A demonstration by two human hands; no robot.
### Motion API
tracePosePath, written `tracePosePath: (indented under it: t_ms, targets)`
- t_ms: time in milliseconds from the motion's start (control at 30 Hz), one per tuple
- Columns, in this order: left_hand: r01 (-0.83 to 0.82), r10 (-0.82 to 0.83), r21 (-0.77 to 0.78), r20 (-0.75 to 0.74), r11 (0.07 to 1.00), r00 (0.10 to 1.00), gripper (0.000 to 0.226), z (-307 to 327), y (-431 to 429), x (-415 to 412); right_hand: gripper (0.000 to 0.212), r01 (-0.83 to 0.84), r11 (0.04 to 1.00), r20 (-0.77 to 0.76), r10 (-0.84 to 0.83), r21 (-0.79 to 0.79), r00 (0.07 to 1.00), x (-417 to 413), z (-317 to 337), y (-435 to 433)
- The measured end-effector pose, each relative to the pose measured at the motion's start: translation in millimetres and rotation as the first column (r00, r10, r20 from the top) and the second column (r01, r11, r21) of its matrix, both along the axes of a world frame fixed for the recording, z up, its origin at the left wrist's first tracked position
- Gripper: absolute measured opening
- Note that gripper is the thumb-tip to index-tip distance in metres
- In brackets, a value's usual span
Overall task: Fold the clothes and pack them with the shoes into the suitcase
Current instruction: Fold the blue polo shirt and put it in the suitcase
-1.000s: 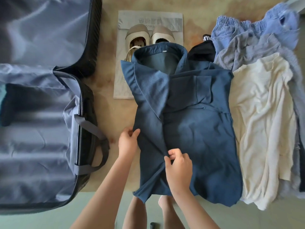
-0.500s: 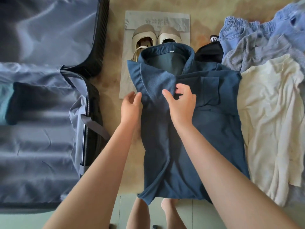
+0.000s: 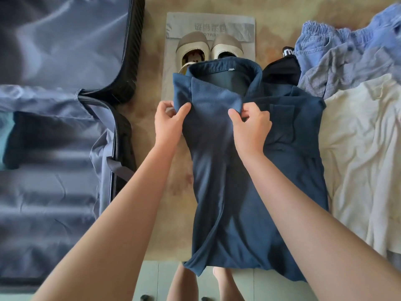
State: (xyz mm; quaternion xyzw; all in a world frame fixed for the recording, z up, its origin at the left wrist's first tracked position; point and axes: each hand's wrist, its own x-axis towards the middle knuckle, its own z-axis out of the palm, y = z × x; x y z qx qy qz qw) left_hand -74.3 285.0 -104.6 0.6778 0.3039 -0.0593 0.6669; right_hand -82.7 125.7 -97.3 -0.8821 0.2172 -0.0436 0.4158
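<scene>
- Head view: blue shirt [image 3: 249, 170] lies flat on a tan surface [image 3: 152, 213], collar away from the person, hem at the near edge. Both sides appear already turned in, leaving a long narrow panel.
- Left hand [image 3: 169, 124] pinches the shirt's left folded edge just below the shoulder, thumb on top, fingers curled beneath.
- Right hand [image 3: 251, 129] pinches cloth at the collar point near the centre line, fingers curled.
- Judgement: a two-point hold across the top keeps the side folds from springing open and prepares the collar end for folding toward the hem.
- Suitcase [image 3: 132, 51] lies open at left, close beside the shirt, lining exposed; short reach for packing.
- Shoes [image 3: 193, 44] rest side by side on a grey bag [image 3: 210, 25] beyond the collar, which partly covers them.
- Unfolded clothes at right: cream top [image 3: 364, 148] touching the shirt, pale blue garments [image 3: 347, 46] and a black garment [image 3: 282, 70] behind.
- Progress: early; packing not yet begun for these items.
</scene>
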Motion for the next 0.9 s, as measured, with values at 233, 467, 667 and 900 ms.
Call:
tracePosePath:
  t_ms: [233, 467, 667, 900]
  targets:
    - [0.024, -0.029, -0.05, -0.102, 0.998, 0.994, 0.039, -1.3, -3.8, -11.3, 0.028, -0.021, 0.996, 0.016, 0.022, -0.091, 1.0, -12.0, -11.3, -2.8]
    - [0.13, -0.09, 0.126, -0.285, 0.983, 0.954, 0.017, -14.7, 2.2, -113.9, 0.023, -0.133, 0.983, -0.102, 0.121, -0.124, 0.987, -132.9, -16.4, -3.4]
    - [0.411, -0.303, 0.205, -0.411, 0.889, 0.86, 0.017, -9.1, -20.7, -236.3, 0.028, -0.333, 0.914, -0.331, 0.248, -0.232, 0.91, -226.0, -25.4, -1.3]
    - [0.479, -0.273, 0.395, -0.473, 0.784, 0.837, 0.027, -15.6, -33.1, -299.7, 0.034, -0.433, 0.85, -0.479, 0.259, -0.298, 0.838, -232.1, -26.1, 9.7]
